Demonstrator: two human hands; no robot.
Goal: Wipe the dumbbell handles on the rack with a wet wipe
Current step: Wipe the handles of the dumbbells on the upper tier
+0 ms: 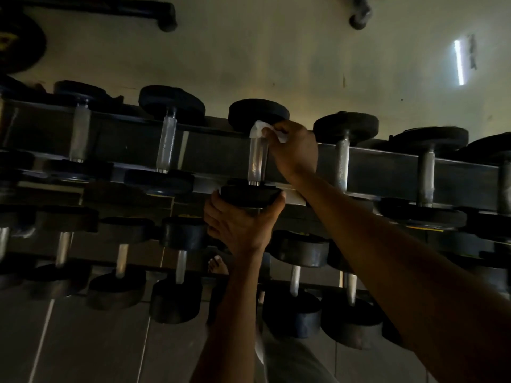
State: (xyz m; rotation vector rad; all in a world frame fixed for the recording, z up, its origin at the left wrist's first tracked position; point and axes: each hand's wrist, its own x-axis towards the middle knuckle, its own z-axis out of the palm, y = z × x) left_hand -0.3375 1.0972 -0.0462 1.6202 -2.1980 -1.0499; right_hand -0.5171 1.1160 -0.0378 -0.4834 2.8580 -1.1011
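- Grey floor tiles point(83, 341) and a dim gym wall point(304, 51) frame a two-tier dumbbell rack point(387, 167).
- Nearest, the left hand point(240, 225) cups the near weight head point(250, 196) of the middle dumbbell on the upper tier.
- Farther, the right hand point(294, 150) pinches a white wet wipe point(261, 131) against the far end of its handle point(257, 161).
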